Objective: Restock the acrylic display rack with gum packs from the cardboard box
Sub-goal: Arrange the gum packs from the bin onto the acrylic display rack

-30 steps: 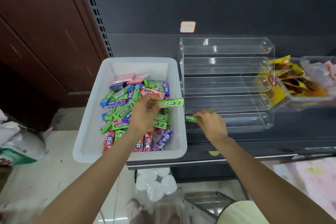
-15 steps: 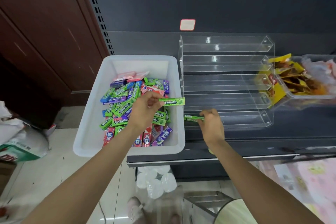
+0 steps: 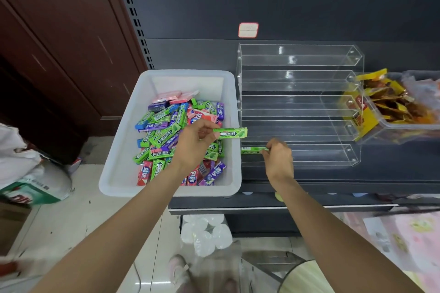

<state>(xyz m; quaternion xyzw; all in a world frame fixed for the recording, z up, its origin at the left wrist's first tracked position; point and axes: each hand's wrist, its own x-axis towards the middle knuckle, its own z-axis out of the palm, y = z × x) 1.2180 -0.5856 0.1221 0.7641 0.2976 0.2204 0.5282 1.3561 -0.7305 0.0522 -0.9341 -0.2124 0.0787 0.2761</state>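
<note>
A white bin [image 3: 119, 162] on the dark shelf holds several loose gum packs [image 3: 164, 135] in green, purple, pink and red. To its right stands a clear acrylic display rack [image 3: 297, 83] with stepped tiers. My left hand [image 3: 194, 146] hovers over the bin and pinches a green Doublemint pack [image 3: 232, 132] that points toward the rack. My right hand [image 3: 278, 162] pinches a second green pack [image 3: 251, 150], held flat at the left end of the rack's lowest tier.
A clear tub of yellow snack packets [image 3: 390, 104] sits just right of the rack. The dark shelf edge [image 3: 285, 207] runs below my hands. Bags [image 3: 28, 173] lie on the tiled floor at left. White rolls [image 3: 204, 233] sit under the shelf.
My right hand has drawn slightly right along the lowest tier, and its green pack now lies inside the rack's left end. My left hand keeps its pack in nearly the same spot.
</note>
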